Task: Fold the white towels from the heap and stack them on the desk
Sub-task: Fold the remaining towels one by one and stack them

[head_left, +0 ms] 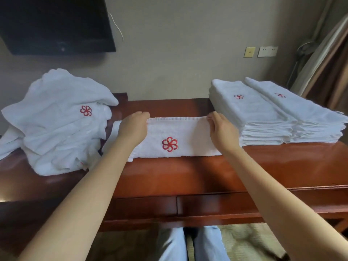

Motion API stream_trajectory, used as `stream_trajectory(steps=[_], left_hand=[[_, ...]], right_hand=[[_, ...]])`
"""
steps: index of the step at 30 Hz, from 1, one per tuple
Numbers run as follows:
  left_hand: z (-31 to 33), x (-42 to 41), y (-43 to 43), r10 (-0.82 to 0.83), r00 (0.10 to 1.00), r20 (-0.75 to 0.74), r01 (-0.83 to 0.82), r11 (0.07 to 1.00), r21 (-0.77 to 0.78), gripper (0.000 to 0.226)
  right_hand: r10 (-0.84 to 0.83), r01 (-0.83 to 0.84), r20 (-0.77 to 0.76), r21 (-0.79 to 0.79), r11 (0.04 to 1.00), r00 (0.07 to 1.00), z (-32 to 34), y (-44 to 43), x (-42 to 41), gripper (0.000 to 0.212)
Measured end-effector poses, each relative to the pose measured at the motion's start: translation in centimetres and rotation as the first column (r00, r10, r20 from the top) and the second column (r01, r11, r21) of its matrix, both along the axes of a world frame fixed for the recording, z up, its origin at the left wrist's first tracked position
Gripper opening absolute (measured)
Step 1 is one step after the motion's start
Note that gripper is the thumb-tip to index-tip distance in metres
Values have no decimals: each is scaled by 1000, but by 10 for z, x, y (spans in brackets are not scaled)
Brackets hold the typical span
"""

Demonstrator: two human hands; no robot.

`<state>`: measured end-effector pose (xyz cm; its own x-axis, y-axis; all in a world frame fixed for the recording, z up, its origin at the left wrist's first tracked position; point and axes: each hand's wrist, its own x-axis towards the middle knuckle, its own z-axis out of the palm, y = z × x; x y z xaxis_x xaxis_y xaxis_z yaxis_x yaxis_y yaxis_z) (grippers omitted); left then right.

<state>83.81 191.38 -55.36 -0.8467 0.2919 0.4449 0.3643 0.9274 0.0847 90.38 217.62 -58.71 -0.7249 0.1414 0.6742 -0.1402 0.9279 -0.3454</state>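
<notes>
A white towel (pixel 188 134) with a red flower emblem lies folded into a long strip across the middle of the wooden desk (pixel 188 174). My left hand (pixel 132 127) pinches its far edge on the left side. My right hand (pixel 222 129) pinches the same far edge on the right side. A loose heap of white towels (pixel 56 125) sits at the desk's left. Two stacks of folded towels (pixel 273 113) stand side by side at the desk's right.
A dark wall-mounted screen (pixel 54 23) hangs at the upper left. Wall sockets (pixel 260 51) and a curtain (pixel 323 63) are at the right. The desk has drawers (pixel 207 206) along its front, and my legs show below the edge.
</notes>
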Motion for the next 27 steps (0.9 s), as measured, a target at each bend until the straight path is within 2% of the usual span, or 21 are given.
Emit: stream_trajectory(steps=[6, 11, 15, 17, 19, 21, 22, 24, 27], left_hand=[[13, -79, 15, 10, 999, 44, -3, 988, -156, 20], [5, -129, 26, 84, 966, 243, -13, 960, -279, 16], [-16, -151, 28, 161, 912, 377, 10, 911, -412, 20], [-23, -156, 31, 193, 906, 376, -5, 895, -447, 24], [-26, -155, 39, 166, 952, 256, -26, 880, -475, 28], [-33, -150, 55, 84, 986, 142, -12, 896, -444, 34], [-38, -147, 64, 44, 990, 136, 13, 920, -391, 33], [-49, -141, 78, 18, 980, 198, 41, 957, -287, 29], [-53, -141, 78, 91, 930, 355, -10, 975, -224, 29]], right_hand=[[30, -50, 134, 154, 987, 991, 17, 24, -93, 22], [20, -82, 290, 202, 976, 957, 3, 34, -151, 15], [65, -186, 413, 262, 947, 908, -24, 38, -173, 19], [60, -188, 425, 267, 945, 903, -38, 39, -176, 20], [49, -154, 386, 246, 957, 921, -45, 40, -176, 20], [36, -127, 365, 230, 965, 930, -47, 39, -176, 19], [33, -124, 369, 227, 966, 929, -47, 39, -176, 19], [24, -120, 376, 233, 965, 926, -46, 38, -177, 17], [0, -99, 385, 237, 966, 923, -42, 40, -177, 13]])
